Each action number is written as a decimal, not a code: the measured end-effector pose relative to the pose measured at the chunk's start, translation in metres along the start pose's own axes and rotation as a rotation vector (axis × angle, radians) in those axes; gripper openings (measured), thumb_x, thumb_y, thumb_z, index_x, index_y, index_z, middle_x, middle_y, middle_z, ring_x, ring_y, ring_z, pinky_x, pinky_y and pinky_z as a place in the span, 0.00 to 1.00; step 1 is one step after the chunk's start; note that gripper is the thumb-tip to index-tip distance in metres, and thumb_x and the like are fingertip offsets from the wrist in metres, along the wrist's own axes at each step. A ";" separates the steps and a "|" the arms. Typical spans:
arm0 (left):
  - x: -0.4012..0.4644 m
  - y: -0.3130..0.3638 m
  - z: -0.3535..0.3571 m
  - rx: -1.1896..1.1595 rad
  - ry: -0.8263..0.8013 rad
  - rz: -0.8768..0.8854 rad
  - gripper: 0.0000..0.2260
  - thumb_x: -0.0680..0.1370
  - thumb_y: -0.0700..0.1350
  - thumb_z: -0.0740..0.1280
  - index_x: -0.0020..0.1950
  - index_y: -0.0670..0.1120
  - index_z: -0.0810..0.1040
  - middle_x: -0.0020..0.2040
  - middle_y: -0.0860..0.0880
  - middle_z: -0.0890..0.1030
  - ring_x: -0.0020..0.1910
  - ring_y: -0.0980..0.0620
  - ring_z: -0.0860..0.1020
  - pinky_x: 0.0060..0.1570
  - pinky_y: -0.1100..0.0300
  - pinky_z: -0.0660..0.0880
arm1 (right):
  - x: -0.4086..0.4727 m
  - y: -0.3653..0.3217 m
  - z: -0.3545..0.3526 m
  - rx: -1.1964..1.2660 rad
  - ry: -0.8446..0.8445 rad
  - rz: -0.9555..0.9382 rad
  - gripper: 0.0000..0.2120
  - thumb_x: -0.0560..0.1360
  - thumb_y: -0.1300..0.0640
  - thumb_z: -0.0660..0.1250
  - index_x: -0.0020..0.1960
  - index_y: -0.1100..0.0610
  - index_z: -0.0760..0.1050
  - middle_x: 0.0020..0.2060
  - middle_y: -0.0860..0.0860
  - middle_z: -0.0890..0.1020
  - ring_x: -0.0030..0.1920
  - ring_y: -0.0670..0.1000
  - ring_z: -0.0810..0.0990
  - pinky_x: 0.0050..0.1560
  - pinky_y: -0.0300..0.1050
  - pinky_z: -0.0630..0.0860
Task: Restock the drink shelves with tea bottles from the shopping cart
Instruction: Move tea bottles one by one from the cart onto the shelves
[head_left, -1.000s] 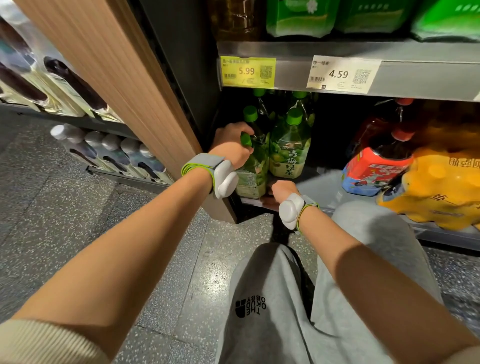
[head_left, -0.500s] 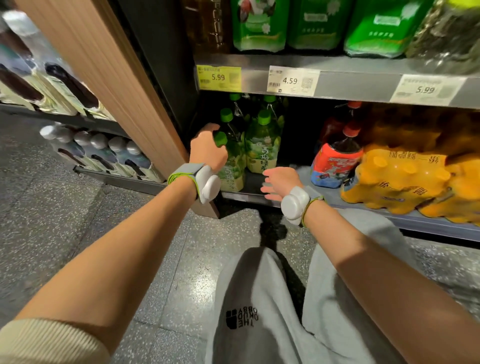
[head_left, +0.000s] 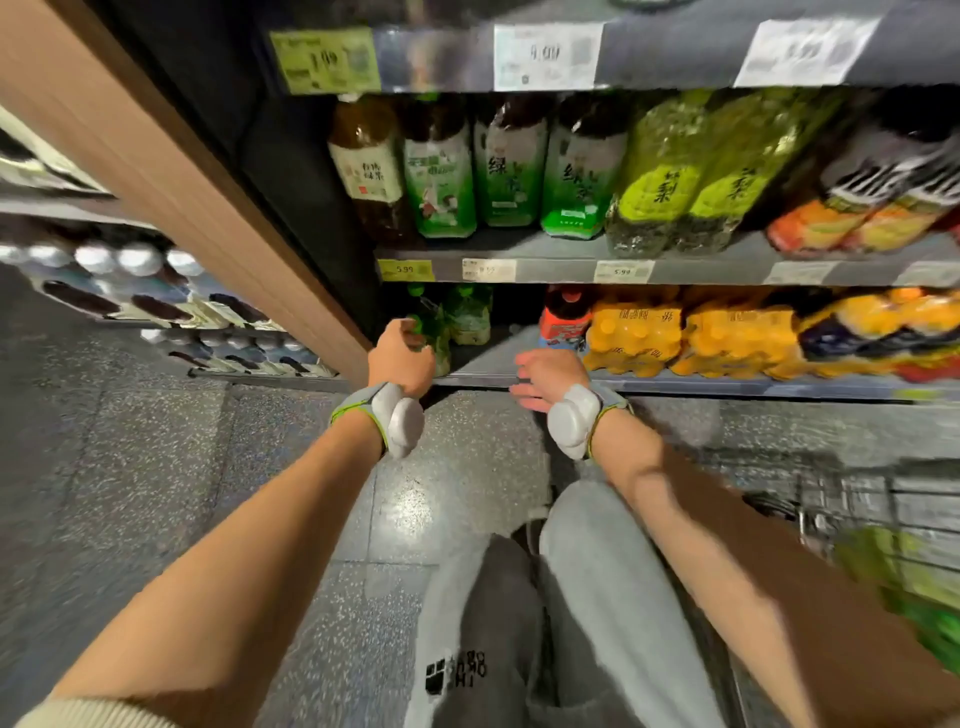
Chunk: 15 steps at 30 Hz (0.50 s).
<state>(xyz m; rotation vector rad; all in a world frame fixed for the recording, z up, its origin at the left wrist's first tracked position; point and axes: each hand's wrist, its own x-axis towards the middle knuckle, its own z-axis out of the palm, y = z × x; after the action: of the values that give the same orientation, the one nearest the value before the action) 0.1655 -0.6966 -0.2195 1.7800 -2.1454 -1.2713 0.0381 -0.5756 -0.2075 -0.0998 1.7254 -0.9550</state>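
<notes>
**Now the cart sits to my right, the shelf gap ahead**

My left hand (head_left: 402, 356) is curled around the front green-capped tea bottle (head_left: 434, 332) at the far left end of the bottom shelf (head_left: 727, 385); the bottle stands upright, its long axis vertical, with a second one just beside it to the right. My right hand (head_left: 545, 376) hovers at the shelf lip with fingers spread, gripping nothing. The remaining stock, a blurred green pack (head_left: 904, 587), lies in the shopping cart (head_left: 831, 499) near my right elbow, so I judge the right hand is the nearer one to reach back for it, while bare shelf waits between the bottles and the orange multipacks (head_left: 691, 338).
</notes>
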 end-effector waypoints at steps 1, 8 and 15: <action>-0.017 0.013 -0.009 0.002 -0.016 0.002 0.20 0.77 0.42 0.63 0.69 0.45 0.70 0.62 0.46 0.79 0.64 0.44 0.74 0.66 0.51 0.70 | -0.025 -0.011 -0.006 0.098 0.039 0.025 0.17 0.80 0.66 0.55 0.67 0.69 0.68 0.66 0.67 0.72 0.64 0.66 0.74 0.65 0.59 0.71; -0.139 0.086 -0.061 -0.096 -0.111 -0.005 0.17 0.77 0.39 0.64 0.66 0.43 0.73 0.60 0.44 0.80 0.60 0.42 0.77 0.63 0.50 0.73 | -0.186 -0.043 -0.053 0.205 0.194 0.034 0.15 0.79 0.67 0.57 0.64 0.62 0.73 0.62 0.62 0.76 0.60 0.62 0.78 0.58 0.53 0.77; -0.213 0.129 -0.072 -0.170 -0.216 0.020 0.15 0.75 0.39 0.65 0.62 0.43 0.76 0.56 0.43 0.82 0.55 0.41 0.80 0.57 0.46 0.77 | -0.298 -0.034 -0.096 0.413 0.307 0.040 0.14 0.80 0.63 0.57 0.64 0.64 0.72 0.66 0.63 0.73 0.62 0.63 0.76 0.61 0.54 0.74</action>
<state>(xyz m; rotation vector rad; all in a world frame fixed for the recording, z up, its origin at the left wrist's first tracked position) 0.1721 -0.5575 -0.0003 1.6169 -2.0762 -1.6541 0.0606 -0.3952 0.0494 0.3661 1.7578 -1.3290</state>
